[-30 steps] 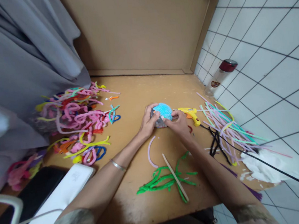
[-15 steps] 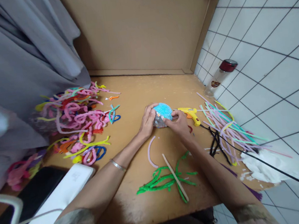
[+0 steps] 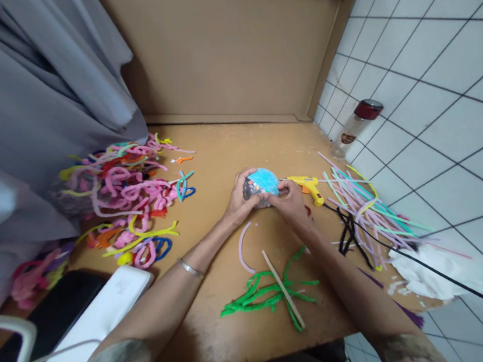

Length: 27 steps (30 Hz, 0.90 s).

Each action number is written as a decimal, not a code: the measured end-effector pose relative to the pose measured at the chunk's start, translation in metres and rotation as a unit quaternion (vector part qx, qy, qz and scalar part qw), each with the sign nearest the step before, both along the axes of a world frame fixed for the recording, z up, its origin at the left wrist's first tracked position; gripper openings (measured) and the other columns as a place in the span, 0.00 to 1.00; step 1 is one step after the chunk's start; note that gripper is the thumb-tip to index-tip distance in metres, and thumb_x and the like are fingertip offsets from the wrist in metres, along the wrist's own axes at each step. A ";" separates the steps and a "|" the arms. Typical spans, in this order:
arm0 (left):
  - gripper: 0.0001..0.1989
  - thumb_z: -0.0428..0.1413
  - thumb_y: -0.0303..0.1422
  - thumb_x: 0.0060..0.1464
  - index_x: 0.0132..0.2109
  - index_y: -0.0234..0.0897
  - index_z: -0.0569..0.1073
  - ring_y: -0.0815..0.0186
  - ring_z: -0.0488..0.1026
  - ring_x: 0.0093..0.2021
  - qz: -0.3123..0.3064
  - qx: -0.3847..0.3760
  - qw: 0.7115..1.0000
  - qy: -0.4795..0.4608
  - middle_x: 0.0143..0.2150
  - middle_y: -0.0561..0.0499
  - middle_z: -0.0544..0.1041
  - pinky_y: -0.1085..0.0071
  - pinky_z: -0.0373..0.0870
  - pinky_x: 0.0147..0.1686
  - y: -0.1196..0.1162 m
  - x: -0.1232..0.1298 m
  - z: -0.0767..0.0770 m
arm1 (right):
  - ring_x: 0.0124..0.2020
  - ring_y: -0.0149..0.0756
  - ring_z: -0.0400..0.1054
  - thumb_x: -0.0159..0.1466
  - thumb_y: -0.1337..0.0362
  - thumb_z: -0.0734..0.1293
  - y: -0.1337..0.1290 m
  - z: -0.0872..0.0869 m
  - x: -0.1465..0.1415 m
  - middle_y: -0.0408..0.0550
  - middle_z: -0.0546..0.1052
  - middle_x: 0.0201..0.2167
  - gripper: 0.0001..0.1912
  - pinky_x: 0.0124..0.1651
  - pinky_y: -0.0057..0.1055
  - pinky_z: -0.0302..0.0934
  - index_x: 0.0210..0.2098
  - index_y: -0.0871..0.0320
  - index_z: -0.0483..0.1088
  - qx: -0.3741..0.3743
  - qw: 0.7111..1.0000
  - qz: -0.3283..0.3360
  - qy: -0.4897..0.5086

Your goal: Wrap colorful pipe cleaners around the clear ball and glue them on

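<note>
Between both hands, above the middle of the table, is a small round object (image 3: 264, 180), its top covered in bright blue strips and its near side clear and shiny. My left hand (image 3: 241, 200) wraps its left side, with the thumb stretched along the near edge. Fingers of my right hand (image 3: 286, 196) are closed on its right rim. Just beyond that hand lies a yellow glue gun (image 3: 306, 186). Nearer me are a curved lilac pipe cleaner (image 3: 243, 250), a bundle of green pipe cleaners (image 3: 256, 298) and a pale flat stick (image 3: 283, 288).
A heap of pink and mixed pipe cleaners (image 3: 123, 186) fills the left. Straight lilac and mint ones (image 3: 368, 212) lie right, by a red-capped bottle (image 3: 357, 125) and white tissue (image 3: 424, 270). A white power bank (image 3: 95, 322) is front left. A black cord (image 3: 437, 271) crosses the right.
My left thumb has come down across the near side of the round object, close to the right fingers. The object is turned slightly; both hands stay on it.
</note>
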State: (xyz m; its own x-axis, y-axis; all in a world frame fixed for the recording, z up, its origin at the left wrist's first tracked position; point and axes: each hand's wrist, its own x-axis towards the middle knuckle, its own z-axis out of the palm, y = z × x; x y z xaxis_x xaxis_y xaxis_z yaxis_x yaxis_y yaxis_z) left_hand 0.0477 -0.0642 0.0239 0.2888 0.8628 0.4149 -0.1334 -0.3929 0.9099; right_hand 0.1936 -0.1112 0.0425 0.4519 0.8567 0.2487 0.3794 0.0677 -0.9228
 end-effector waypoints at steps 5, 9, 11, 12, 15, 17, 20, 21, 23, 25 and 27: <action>0.31 0.64 0.40 0.45 0.57 0.40 0.67 0.50 0.64 0.62 0.001 -0.007 1.000 -0.013 0.60 0.42 0.66 0.53 0.59 0.64 0.000 0.001 0.000 | 0.32 0.35 0.62 0.41 0.48 0.73 0.001 0.001 0.000 0.42 0.68 0.31 0.24 0.38 0.36 0.63 0.30 0.54 0.63 -0.007 1.000 -0.002 -0.005; 0.31 0.64 0.40 0.45 0.56 0.40 0.67 0.50 0.65 0.61 0.005 -0.018 1.000 -0.013 0.58 0.42 0.67 0.53 0.62 0.62 0.000 0.002 0.000 | 0.32 0.35 0.62 0.42 0.47 0.73 0.001 0.000 0.000 0.42 0.68 0.30 0.24 0.37 0.36 0.63 0.30 0.54 0.63 0.002 1.000 -0.005 -0.008; 0.31 0.64 0.40 0.45 0.56 0.40 0.67 0.51 0.66 0.60 0.007 -0.017 1.000 -0.013 0.58 0.43 0.67 0.53 0.62 0.61 -0.001 0.003 0.000 | 0.31 0.36 0.62 0.43 0.47 0.72 0.000 0.000 0.000 0.42 0.68 0.29 0.23 0.36 0.35 0.62 0.30 0.53 0.63 0.001 1.000 -0.002 -0.004; 0.30 0.63 0.40 0.45 0.56 0.40 0.67 0.51 0.66 0.59 0.008 -0.016 1.000 -0.014 0.58 0.43 0.68 0.53 0.62 0.61 -0.001 0.003 0.001 | 0.31 0.36 0.62 0.43 0.47 0.72 0.000 -0.001 0.000 0.42 0.68 0.29 0.23 0.36 0.35 0.62 0.30 0.53 0.63 0.000 1.000 0.000 -0.003; 0.30 0.63 0.38 0.45 0.56 0.40 0.67 0.51 0.66 0.58 0.014 -0.014 1.000 -0.017 0.57 0.43 0.68 0.54 0.63 0.60 -0.002 0.004 0.001 | 0.31 0.36 0.62 0.43 0.48 0.73 0.001 -0.003 0.001 0.42 0.69 0.30 0.24 0.37 0.35 0.63 0.30 0.53 0.63 0.005 1.000 0.004 -0.007; 0.30 0.62 0.37 0.45 0.56 0.40 0.67 0.52 0.67 0.58 0.020 -0.016 1.000 -0.015 0.56 0.43 0.69 0.54 0.63 0.60 -0.002 0.005 0.000 | 0.32 0.36 0.63 0.43 0.48 0.73 0.001 -0.004 0.002 0.43 0.69 0.32 0.24 0.39 0.36 0.63 0.30 0.53 0.63 0.009 1.000 0.006 -0.012; 0.30 0.62 0.36 0.44 0.56 0.39 0.67 0.52 0.67 0.57 0.030 -0.020 0.999 -0.010 0.55 0.44 0.69 0.55 0.64 0.60 -0.002 0.005 0.001 | 0.33 0.36 0.63 0.44 0.48 0.73 0.001 -0.003 0.003 0.43 0.69 0.33 0.23 0.40 0.36 0.63 0.31 0.54 0.64 0.007 1.000 0.015 -0.013; 0.30 0.61 0.36 0.43 0.55 0.39 0.67 0.52 0.67 0.57 0.032 -0.020 0.999 -0.009 0.55 0.44 0.69 0.55 0.64 0.60 -0.002 0.005 0.002 | 0.33 0.36 0.63 0.44 0.48 0.72 0.000 -0.002 0.004 0.43 0.69 0.33 0.22 0.41 0.36 0.63 0.31 0.54 0.64 0.004 1.000 0.020 -0.011; 0.30 0.61 0.36 0.43 0.55 0.38 0.66 0.52 0.68 0.57 0.033 -0.021 0.999 -0.007 0.54 0.43 0.69 0.54 0.64 0.59 -0.003 0.005 0.003 | 0.34 0.36 0.64 0.46 0.49 0.71 -0.001 -0.001 0.004 0.44 0.69 0.33 0.20 0.42 0.37 0.64 0.31 0.54 0.65 -0.002 1.000 0.030 -0.005; 0.30 0.60 0.36 0.43 0.55 0.38 0.66 0.52 0.68 0.57 0.034 -0.023 0.999 -0.004 0.54 0.43 0.69 0.54 0.64 0.59 -0.003 0.005 0.004 | 0.34 0.37 0.65 0.46 0.50 0.70 -0.001 0.001 0.005 0.44 0.69 0.33 0.19 0.42 0.38 0.64 0.31 0.54 0.65 -0.001 0.999 0.033 -0.001; 0.29 0.61 0.36 0.43 0.54 0.38 0.66 0.51 0.68 0.57 0.037 -0.023 0.999 -0.001 0.54 0.42 0.69 0.54 0.64 0.59 -0.003 0.005 0.005 | 0.34 0.37 0.65 0.45 0.51 0.71 -0.002 0.001 0.004 0.44 0.69 0.33 0.19 0.42 0.38 0.64 0.31 0.54 0.64 0.004 1.000 0.031 0.002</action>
State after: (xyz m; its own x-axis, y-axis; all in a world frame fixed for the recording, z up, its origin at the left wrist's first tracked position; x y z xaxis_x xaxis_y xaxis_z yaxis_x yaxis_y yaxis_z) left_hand 0.0524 -0.0671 0.0287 0.2233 0.8995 0.3756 -0.1075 -0.3603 0.9266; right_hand 0.1976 -0.1131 0.0440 0.3997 0.8806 0.2546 0.3712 0.0984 -0.9233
